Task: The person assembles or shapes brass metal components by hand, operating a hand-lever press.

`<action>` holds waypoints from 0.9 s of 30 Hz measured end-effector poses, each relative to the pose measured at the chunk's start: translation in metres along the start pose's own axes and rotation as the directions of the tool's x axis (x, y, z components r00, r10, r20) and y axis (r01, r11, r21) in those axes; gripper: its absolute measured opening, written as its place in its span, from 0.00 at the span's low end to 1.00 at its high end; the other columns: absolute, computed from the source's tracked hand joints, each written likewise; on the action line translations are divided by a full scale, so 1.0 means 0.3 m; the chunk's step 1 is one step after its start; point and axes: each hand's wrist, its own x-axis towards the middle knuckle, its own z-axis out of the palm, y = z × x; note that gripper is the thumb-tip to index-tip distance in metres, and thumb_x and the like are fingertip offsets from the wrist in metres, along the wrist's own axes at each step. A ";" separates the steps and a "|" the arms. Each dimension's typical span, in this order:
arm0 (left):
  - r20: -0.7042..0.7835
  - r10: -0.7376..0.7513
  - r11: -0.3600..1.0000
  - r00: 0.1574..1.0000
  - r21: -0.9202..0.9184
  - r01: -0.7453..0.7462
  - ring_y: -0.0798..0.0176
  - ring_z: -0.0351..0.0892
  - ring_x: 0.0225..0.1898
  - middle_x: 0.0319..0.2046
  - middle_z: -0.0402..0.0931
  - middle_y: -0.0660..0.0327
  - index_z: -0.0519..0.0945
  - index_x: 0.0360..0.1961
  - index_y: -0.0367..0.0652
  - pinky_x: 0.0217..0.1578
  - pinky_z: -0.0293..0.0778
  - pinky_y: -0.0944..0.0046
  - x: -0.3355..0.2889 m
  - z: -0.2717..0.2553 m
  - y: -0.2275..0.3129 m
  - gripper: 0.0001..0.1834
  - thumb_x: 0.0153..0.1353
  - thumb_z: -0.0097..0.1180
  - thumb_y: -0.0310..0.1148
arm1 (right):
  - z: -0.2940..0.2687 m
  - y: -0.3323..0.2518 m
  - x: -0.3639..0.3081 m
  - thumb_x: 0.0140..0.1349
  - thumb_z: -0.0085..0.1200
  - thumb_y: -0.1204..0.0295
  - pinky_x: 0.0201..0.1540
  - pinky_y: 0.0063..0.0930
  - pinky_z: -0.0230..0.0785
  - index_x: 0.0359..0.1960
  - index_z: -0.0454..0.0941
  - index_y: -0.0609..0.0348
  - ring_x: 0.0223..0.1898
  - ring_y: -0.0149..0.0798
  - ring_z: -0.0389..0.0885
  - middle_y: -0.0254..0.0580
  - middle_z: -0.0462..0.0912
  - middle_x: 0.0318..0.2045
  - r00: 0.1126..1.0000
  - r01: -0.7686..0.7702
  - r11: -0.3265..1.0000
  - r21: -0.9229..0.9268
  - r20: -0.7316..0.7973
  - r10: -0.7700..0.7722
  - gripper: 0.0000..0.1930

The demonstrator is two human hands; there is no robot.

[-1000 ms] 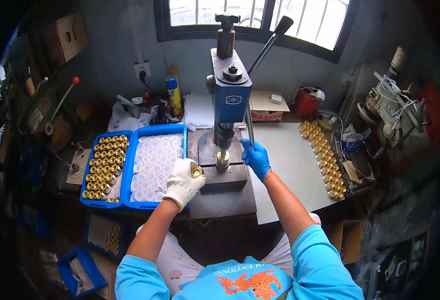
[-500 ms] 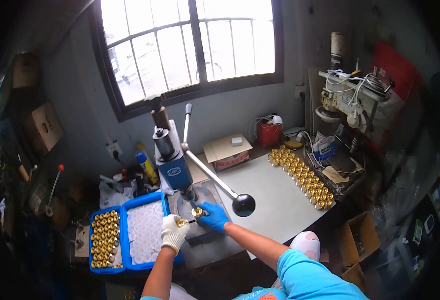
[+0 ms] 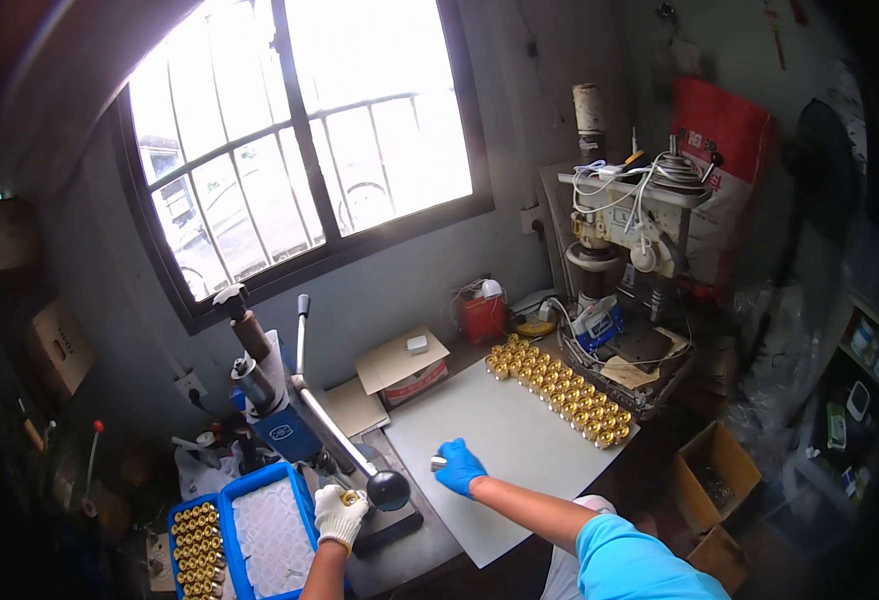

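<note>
My left hand point(image 3: 341, 517), in a white knit glove, is closed around a gold cup-shaped fitting point(image 3: 350, 496) beside the press. My right hand point(image 3: 461, 469), in a blue glove, is over the grey sheet point(image 3: 490, 520). Its fingers close on a short silvery cylindrical part point(image 3: 439, 463); the glove hides the rest of it. Left of my white glove stands the blue lever press point(image 3: 285, 430), its black ball knob point(image 3: 388, 491) near that glove. The knob and glove hide much of the press base. Rows of gold fittings point(image 3: 560, 390) stand at the sheet's far right side.
A blue case point(image 3: 312, 520) at the left holds more gold fittings point(image 3: 198, 545) and translucent white pieces point(image 3: 275, 545). Behind the sheet lie a cardboard box point(image 3: 405, 365) and a red container point(image 3: 485, 318). A drill press point(image 3: 620, 220) stands back right; an open carton point(image 3: 717, 475) sits below right.
My right hand has moved away from the press to over the grey sheet, carrying the silvery part. My left hand stays beside the press with its gold fitting. The view has turned rightward.
</note>
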 end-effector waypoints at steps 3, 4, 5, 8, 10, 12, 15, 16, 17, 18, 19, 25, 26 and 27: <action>-0.050 0.012 0.999 0.999 -0.043 -0.015 0.42 0.82 0.37 0.30 0.82 0.47 0.86 0.33 0.41 0.41 0.78 0.47 0.002 0.005 0.045 0.23 0.46 0.73 0.50 | -0.154 0.177 0.008 0.57 0.59 0.68 0.52 0.51 0.77 0.42 0.82 0.58 0.51 0.59 0.79 0.59 0.75 0.51 0.987 -0.139 0.927 -0.349 0.026 0.158 0.12; -0.072 0.046 0.996 0.996 -0.074 -0.051 0.42 0.82 0.38 0.30 0.83 0.48 0.87 0.36 0.43 0.42 0.78 0.46 0.000 -0.003 0.043 0.22 0.49 0.71 0.50 | -0.199 0.204 0.002 0.58 0.58 0.69 0.51 0.50 0.78 0.44 0.83 0.58 0.52 0.58 0.79 0.58 0.76 0.52 0.981 -0.153 0.895 -0.419 0.047 0.190 0.13; -0.090 0.091 0.989 0.992 -0.110 -0.100 0.41 0.82 0.39 0.31 0.84 0.49 0.88 0.38 0.46 0.43 0.78 0.46 0.011 -0.004 0.052 0.21 0.51 0.70 0.51 | -0.230 0.265 -0.006 0.58 0.58 0.69 0.51 0.50 0.78 0.44 0.83 0.58 0.52 0.58 0.79 0.58 0.76 0.52 0.981 -0.158 0.894 -0.419 0.037 0.191 0.13; -0.052 0.089 0.990 0.995 -0.102 -0.094 0.42 0.82 0.40 0.33 0.85 0.49 0.88 0.41 0.48 0.43 0.78 0.46 0.073 0.096 -0.030 0.19 0.53 0.68 0.49 | -0.268 0.390 -0.034 0.58 0.59 0.69 0.51 0.49 0.78 0.44 0.84 0.57 0.52 0.56 0.79 0.56 0.76 0.52 0.961 -0.180 0.791 -0.585 0.067 0.268 0.13; -0.054 -0.007 1.000 0.999 0.007 0.008 0.41 0.81 0.38 0.35 0.84 0.47 0.87 0.38 0.47 0.42 0.78 0.48 0.086 0.134 -0.043 0.20 0.50 0.70 0.50 | -0.281 0.422 -0.043 0.61 0.60 0.58 0.55 0.52 0.75 0.47 0.83 0.56 0.53 0.57 0.79 0.53 0.77 0.53 0.952 -0.207 0.807 -0.553 0.078 0.297 0.18; -0.039 -0.012 1.000 0.999 -0.018 0.011 0.41 0.81 0.39 0.35 0.83 0.46 0.87 0.36 0.46 0.43 0.78 0.48 0.062 0.087 -0.026 0.21 0.48 0.71 0.50 | -0.309 0.341 -0.058 0.60 0.61 0.55 0.57 0.53 0.73 0.47 0.82 0.56 0.53 0.56 0.79 0.51 0.78 0.52 0.952 -0.164 0.791 -0.590 0.115 0.284 0.20; -0.030 0.021 0.994 0.999 -0.103 -0.024 0.42 0.80 0.42 0.34 0.82 0.46 0.85 0.33 0.43 0.43 0.78 0.48 0.021 0.016 0.018 0.25 0.43 0.75 0.52 | -0.389 0.128 -0.075 0.59 0.63 0.49 0.60 0.53 0.69 0.54 0.80 0.58 0.55 0.57 0.79 0.53 0.80 0.52 0.978 -0.146 0.863 -0.484 0.061 0.199 0.29; 0.016 0.071 0.997 0.997 -0.038 -0.070 0.42 0.79 0.43 0.35 0.81 0.47 0.84 0.35 0.42 0.44 0.78 0.48 0.012 -0.018 0.043 0.26 0.42 0.75 0.52 | -0.394 0.078 -0.050 0.62 0.60 0.48 0.60 0.51 0.69 0.57 0.77 0.60 0.56 0.56 0.78 0.54 0.79 0.54 0.997 -0.071 0.937 -0.343 -0.017 0.069 0.31; 0.064 0.113 0.993 0.992 0.026 -0.114 0.42 0.79 0.44 0.36 0.80 0.47 0.83 0.37 0.42 0.44 0.78 0.48 0.001 -0.040 0.056 0.28 0.42 0.75 0.51 | -0.393 0.018 -0.021 0.66 0.57 0.47 0.61 0.48 0.69 0.60 0.75 0.61 0.58 0.56 0.77 0.55 0.78 0.57 0.993 0.030 0.979 -0.203 -0.108 -0.053 0.32; 0.060 0.059 0.998 0.996 0.006 -0.059 0.42 0.78 0.45 0.40 0.76 0.48 0.80 0.44 0.43 0.45 0.77 0.48 -0.015 -0.034 -0.008 0.30 0.41 0.75 0.46 | -0.456 -0.146 -0.014 0.69 0.54 0.48 0.63 0.46 0.68 0.61 0.74 0.62 0.60 0.55 0.77 0.55 0.77 0.59 0.981 0.170 0.983 0.067 -0.102 -0.163 0.31; 0.054 0.045 0.999 0.998 0.001 -0.045 0.42 0.78 0.45 0.40 0.76 0.48 0.80 0.44 0.43 0.45 0.77 0.48 -0.046 -0.041 -0.064 0.30 0.41 0.75 0.46 | -0.561 -0.355 -0.036 0.72 0.51 0.50 0.65 0.44 0.67 0.63 0.73 0.63 0.61 0.54 0.76 0.55 0.76 0.61 0.957 0.289 0.899 0.330 -0.120 -0.264 0.30; -0.254 0.015 0.983 0.967 -0.172 -0.061 0.50 0.77 0.41 0.43 0.73 0.50 0.77 0.49 0.37 0.43 0.76 0.54 -0.246 -0.325 -0.196 0.29 0.46 0.73 0.32 | -0.801 -0.919 -0.270 0.75 0.47 0.58 0.73 0.41 0.56 0.65 0.70 0.66 0.72 0.56 0.63 0.63 0.66 0.69 0.689 0.710 0.689 0.145 0.060 -0.723 0.26; -0.261 -0.005 0.983 0.965 -0.177 -0.043 0.47 0.77 0.44 0.44 0.73 0.49 0.77 0.49 0.37 0.46 0.75 0.52 -0.269 -0.399 -0.227 0.27 0.47 0.72 0.32 | -0.763 -0.912 -0.294 0.74 0.47 0.61 0.68 0.43 0.62 0.65 0.70 0.66 0.67 0.59 0.68 0.66 0.68 0.66 0.741 0.657 0.747 0.100 0.095 -0.664 0.25; -0.265 -0.039 0.985 0.963 -0.174 -0.008 0.44 0.76 0.48 0.45 0.73 0.47 0.77 0.49 0.37 0.48 0.74 0.50 -0.296 -0.474 -0.274 0.26 0.49 0.70 0.33 | -0.712 -0.886 -0.316 0.73 0.47 0.64 0.64 0.46 0.69 0.65 0.69 0.67 0.63 0.62 0.73 0.69 0.70 0.64 0.785 0.601 0.797 0.063 0.139 -0.603 0.25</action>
